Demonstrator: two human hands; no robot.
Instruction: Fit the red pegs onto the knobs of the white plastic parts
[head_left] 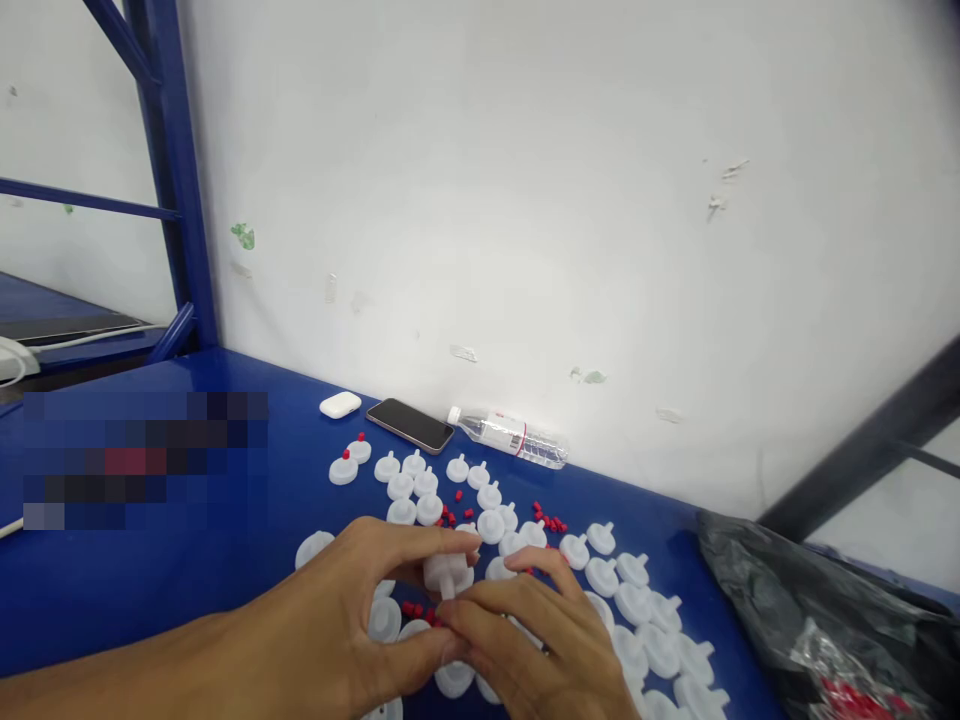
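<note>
My left hand (375, 600) is closed on a white plastic nozzle cap (445, 572), a round disc with a thin spout that points down toward me. My right hand (532, 640) meets it from the right, thumb and fingers pinched at the spout's tip; whatever sits between them is hidden. Many like white nozzle caps (634, 603) lie around and beneath both hands. Small red caps (551, 523) are scattered among them, some close under my fingers. Two nozzle caps (343, 468) at the far left carry red caps on their spouts.
Along the wall on the blue table (247, 600) lie a white earphone case (340, 404), a phone (410, 425) and a plastic water bottle (510, 437). A black plastic bag (817, 600) with a clear bag of red pieces (855, 695) fills the right edge. Blue posts (169, 150) rise left.
</note>
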